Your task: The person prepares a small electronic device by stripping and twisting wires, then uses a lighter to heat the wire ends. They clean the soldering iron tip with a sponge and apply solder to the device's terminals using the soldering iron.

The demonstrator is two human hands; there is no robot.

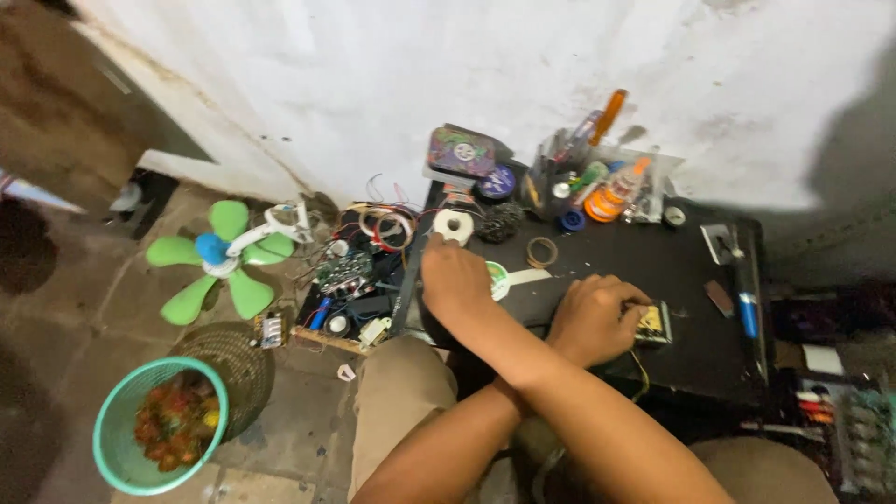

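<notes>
Crossed forearms: right hand (455, 280) hides its fingers; left hand (590, 317) half-covers a small board (653, 323).

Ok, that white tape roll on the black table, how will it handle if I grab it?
The white tape roll lies flat, hole up, on the black table, so it probably won't roll unless tipped on edge. Small with an open core, it is likely light and easy to pinch.
</notes>
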